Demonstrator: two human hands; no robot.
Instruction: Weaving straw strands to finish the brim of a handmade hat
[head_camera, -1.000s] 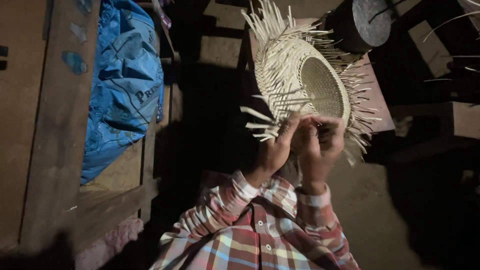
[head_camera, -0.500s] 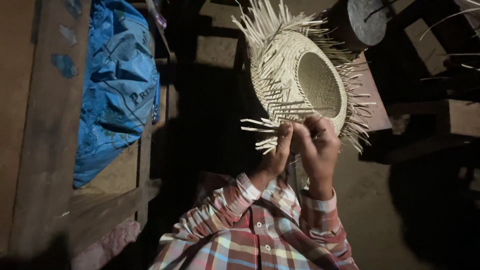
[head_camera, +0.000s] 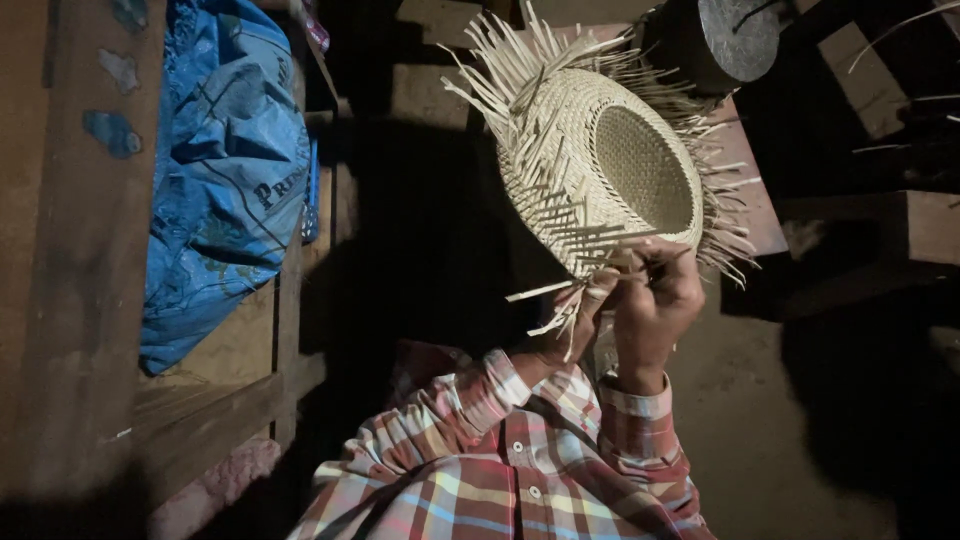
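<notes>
While basket (head_camera: 620, 170) tilts, both hands pinch rim strands: left hand (head_camera: 585, 315), right hand (head_camera: 655, 300).

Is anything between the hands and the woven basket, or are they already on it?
Nothing visible stands between them. Both the left hand and the right hand are already on the near rim of the woven basket, fingers among its loose strips.

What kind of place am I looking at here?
Probably a dim home craft workspace: bare earthen floor, rough wooden plank frame, blue plastic woven sack, and a half-woven pale straw basket in both hands.
</notes>
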